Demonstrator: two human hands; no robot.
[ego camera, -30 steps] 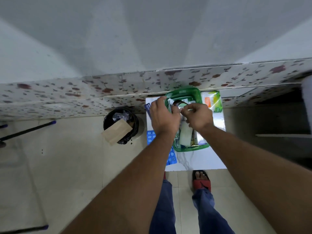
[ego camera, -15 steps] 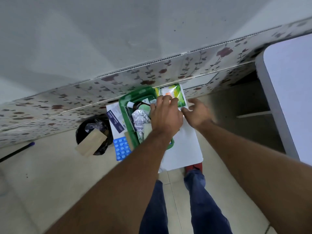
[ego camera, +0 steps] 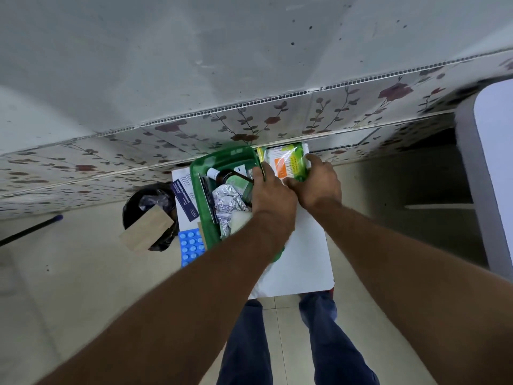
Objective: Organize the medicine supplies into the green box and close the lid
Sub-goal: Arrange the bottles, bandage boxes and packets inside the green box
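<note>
The green box [ego camera: 222, 162] looks nearly full; the white table [ego camera: 302, 262] is free at its near right, the wall [ego camera: 249, 126] blocks behind.

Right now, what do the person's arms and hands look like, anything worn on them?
Both forearms are bare, with no sleeves in view. The left hand and right hand wear no gloves; no watch, ring or bracelet shows. Fingers look short-nailed and unmarked.
</note>
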